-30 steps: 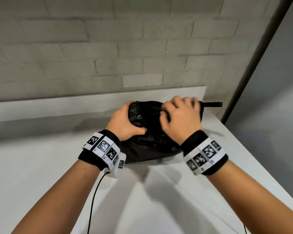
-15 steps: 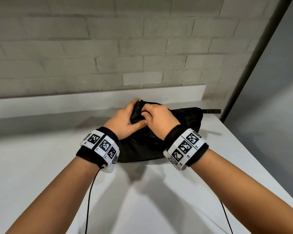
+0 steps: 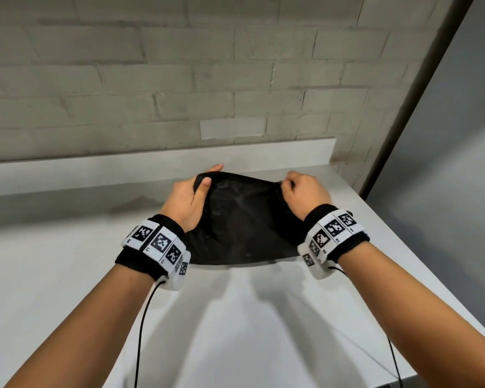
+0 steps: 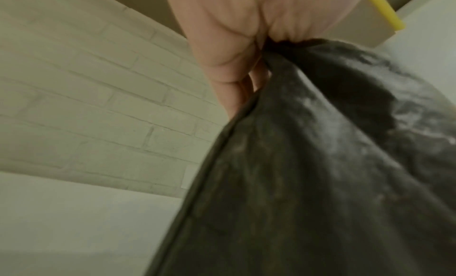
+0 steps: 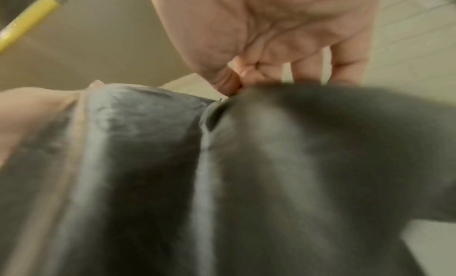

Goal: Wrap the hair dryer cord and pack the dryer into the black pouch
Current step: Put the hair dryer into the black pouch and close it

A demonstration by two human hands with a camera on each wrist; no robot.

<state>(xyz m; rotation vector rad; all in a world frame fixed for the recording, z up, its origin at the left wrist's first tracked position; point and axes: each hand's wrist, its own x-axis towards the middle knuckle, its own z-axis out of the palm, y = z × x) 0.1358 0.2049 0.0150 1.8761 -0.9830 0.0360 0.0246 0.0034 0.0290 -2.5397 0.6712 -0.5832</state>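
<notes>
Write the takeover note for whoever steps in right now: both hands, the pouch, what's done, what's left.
Left hand: grips the left top corner of the black pouch, thumb over the fabric.
Right hand: fingers pinch the pouch's top right end.
Pouch: stretched between both hands above the white counter, near the brick wall.
Hair dryer and cord: not visible; presumably inside, cannot confirm.
Done: packing seems finished; the top edge looks shut, but blur prevents certainty.
Left: check the closure, set the pouch down.

Black pouch [image 3: 241, 222] bulging, stretched taut sideways, bottom edge on white counter; dryer hidden.
</notes>
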